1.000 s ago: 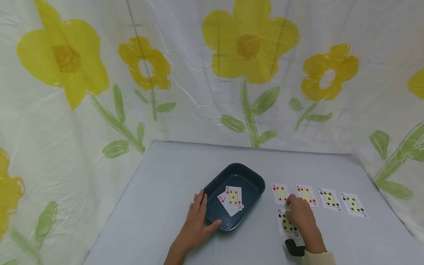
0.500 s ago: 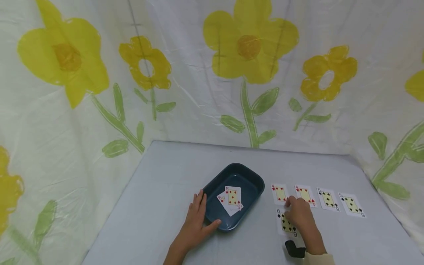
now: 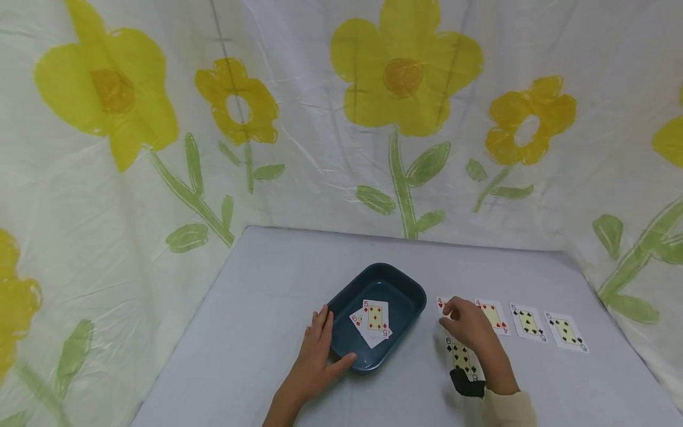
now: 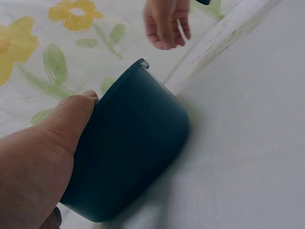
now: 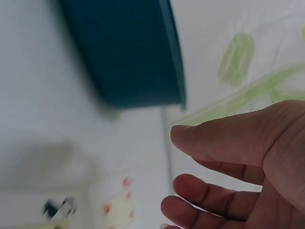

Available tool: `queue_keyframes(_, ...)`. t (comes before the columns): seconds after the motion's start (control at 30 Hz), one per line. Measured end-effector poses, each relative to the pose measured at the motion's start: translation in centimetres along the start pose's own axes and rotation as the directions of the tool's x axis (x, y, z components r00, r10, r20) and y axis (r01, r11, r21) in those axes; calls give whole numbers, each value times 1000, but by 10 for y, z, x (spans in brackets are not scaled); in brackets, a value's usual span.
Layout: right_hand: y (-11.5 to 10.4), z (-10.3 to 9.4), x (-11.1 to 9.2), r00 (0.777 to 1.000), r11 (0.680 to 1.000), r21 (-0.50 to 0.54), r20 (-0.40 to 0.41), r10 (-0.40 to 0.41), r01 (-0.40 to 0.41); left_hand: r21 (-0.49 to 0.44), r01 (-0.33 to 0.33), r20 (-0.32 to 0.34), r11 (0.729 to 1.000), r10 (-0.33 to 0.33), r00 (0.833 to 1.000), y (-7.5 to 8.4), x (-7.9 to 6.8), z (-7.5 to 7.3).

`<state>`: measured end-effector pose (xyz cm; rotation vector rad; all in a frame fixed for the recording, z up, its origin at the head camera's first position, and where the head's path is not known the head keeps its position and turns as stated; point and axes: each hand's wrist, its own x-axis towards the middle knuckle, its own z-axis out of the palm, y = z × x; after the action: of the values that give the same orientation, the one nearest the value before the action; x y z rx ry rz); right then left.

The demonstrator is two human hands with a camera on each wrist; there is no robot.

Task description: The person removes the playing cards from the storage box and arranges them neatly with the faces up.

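My left hand point(image 3: 315, 362) rests against the near left corner of a dark blue tray point(image 3: 411, 287), fingers along its side and thumb at the near edge. In the left wrist view, the thumb point(image 4: 71, 117) lies on the tray's outer wall. Inside the tray, a five of diamonds point(image 3: 376, 317) overlaps another red-pipped card point(image 3: 356, 320). My right hand point(image 3: 472, 323) hovers over the table cards with loosely bent fingers and nothing between them. It partly covers a four of hearts point(image 3: 441, 303); a spades card point(image 3: 461, 356) lies below it.
Right of that hand lie another four of hearts point(image 3: 492, 316) and two black fives, one middle card point(image 3: 528, 322) and one outer card point(image 3: 567, 331). A flowered white curtain point(image 3: 309, 196) hangs behind the pale table point(image 3: 256, 284). A black strap piece point(image 3: 467, 384) sits by the right wrist.
My right hand has risen and shifted left, from beside the spades card to over the left four of hearts. The left hand, tray and cards have stayed put.
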<state>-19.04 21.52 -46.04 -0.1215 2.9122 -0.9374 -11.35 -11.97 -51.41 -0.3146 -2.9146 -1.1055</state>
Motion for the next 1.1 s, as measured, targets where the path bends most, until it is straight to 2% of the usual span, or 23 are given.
queue_keyframes(0.17, -30, -1, 5, 995, 994, 30, -9, -103, 103, 2, 10, 16, 1000, -10, 1000, -1, 0, 0)
queue_keyframes(0.37, -64, 3, 16, 982, 980, 76, 12, -187, 186, -3, 12, 18, 1000, -12, 1000, -1, -3, -2)
queue_keyframes(0.5, -84, 7, 26, 970, 969, 71, 37, -242, 239, -6, 0, 8, 1000, 0, 1000, -1, -1, -1)
queue_keyframes(0.7, -102, 18, 35, 959, 963, 55, 87, -268, 264, -9, -19, 0, 1000, 19, 1000, -2, 0, 0)
queue_keyframes(0.97, -116, 29, 44, 958, 963, 42, 105, -268, 265, -32, -18, 5, 999, 18, 1000, -3, -1, -1)
queue_keyframes(1.1, -123, 32, 49, 949, 956, 32, 116, -294, 292, -40, -19, 8, 999, 19, 1000, -4, 0, -1)
